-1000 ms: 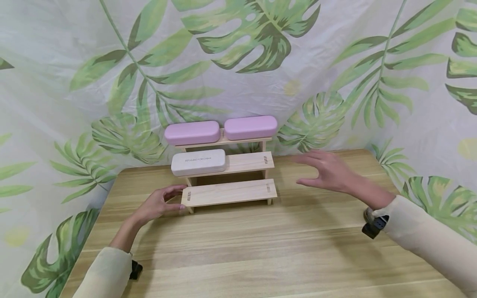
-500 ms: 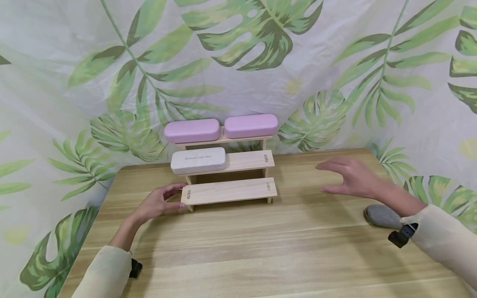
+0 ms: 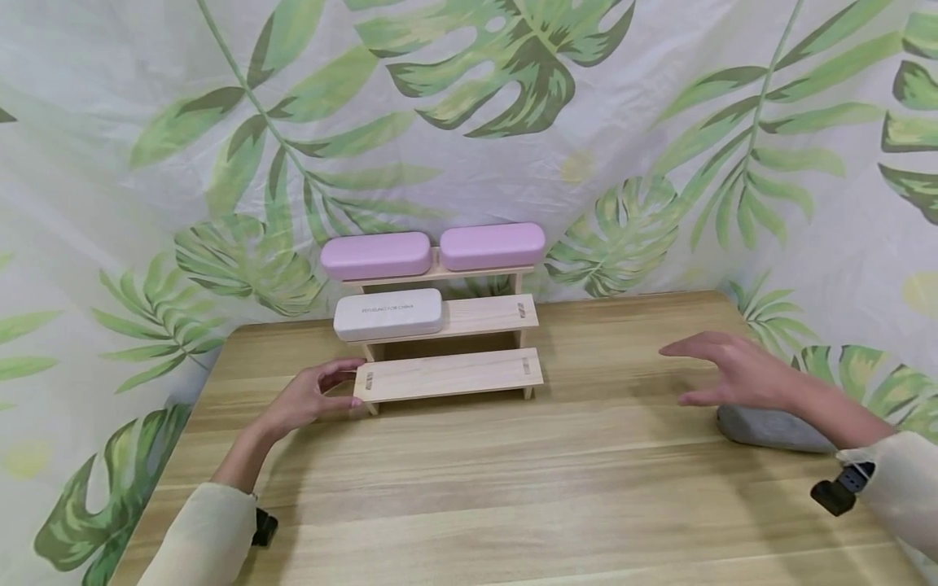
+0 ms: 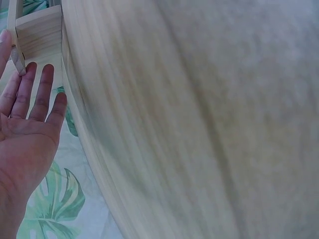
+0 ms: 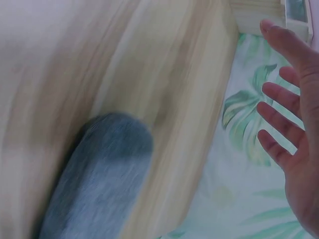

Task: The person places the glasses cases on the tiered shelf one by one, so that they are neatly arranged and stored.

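A light wooden three-step stand (image 3: 447, 374) is on the table. My left hand (image 3: 306, 400) holds the left end of its lowest step, thumb at the front edge and fingers at the rear; the left wrist view shows the fingers (image 4: 41, 94) nearly straight there. Two pink glasses cases (image 3: 377, 255) lie side by side on the top step. On the left half of the middle step lies a white glasses case (image 3: 388, 314) with printed lettering. My right hand (image 3: 740, 374) hovers with spread fingers, holding nothing, near a grey glasses case (image 5: 102, 174) partly hidden by the forearm.
The wooden table (image 3: 513, 488) has its back edge right against a leaf-printed curtain (image 3: 469, 163). Bare wood shows on the lowest step and on the right half of the middle one. Each wrist carries a small black camera (image 3: 843, 488).
My right hand has moved right and a little down, away from the stand, toward the grey glasses case, which now shows more. The left hand stays at the lowest step.
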Demonstrator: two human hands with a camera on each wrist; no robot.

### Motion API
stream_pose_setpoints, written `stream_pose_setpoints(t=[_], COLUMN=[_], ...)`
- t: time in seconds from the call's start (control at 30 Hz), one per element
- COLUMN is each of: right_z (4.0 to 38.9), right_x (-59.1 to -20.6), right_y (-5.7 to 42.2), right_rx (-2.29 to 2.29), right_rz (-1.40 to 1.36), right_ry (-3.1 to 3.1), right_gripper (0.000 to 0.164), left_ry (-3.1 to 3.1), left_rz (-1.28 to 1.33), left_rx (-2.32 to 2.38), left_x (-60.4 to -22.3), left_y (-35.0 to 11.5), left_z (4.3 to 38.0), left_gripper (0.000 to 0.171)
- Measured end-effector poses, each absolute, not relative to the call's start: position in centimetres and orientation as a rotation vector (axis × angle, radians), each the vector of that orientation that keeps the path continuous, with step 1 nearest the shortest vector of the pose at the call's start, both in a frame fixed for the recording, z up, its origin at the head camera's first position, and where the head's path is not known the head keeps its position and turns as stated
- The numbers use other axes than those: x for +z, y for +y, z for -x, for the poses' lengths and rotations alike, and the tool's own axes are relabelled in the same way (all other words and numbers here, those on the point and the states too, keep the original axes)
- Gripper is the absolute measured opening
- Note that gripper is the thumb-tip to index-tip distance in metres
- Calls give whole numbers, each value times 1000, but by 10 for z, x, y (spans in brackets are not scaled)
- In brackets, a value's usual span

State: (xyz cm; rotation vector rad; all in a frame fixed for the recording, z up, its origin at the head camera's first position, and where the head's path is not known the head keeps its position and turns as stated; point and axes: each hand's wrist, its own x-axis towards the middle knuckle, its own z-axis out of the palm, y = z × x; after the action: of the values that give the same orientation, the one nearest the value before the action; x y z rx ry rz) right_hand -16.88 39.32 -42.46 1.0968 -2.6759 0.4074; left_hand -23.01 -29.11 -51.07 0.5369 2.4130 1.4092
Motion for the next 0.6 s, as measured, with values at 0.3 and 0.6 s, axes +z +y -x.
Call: stream_pose_setpoints(t=[0.3,0.6], right_z=[154,135], right_x=[-434,-445], right_y=[425,460], right_rx=[387,368], right_rz=[-1073,-993], right_ry=[-2687,-2754], right_gripper=[71,80], left_ry=[2421,2401], left_rz=[-531,-526], left_rx=[1399,1416], left_x=[-510,-509], left_y=[-290,-290], left_z=[229,229], left_gripper=[74,74])
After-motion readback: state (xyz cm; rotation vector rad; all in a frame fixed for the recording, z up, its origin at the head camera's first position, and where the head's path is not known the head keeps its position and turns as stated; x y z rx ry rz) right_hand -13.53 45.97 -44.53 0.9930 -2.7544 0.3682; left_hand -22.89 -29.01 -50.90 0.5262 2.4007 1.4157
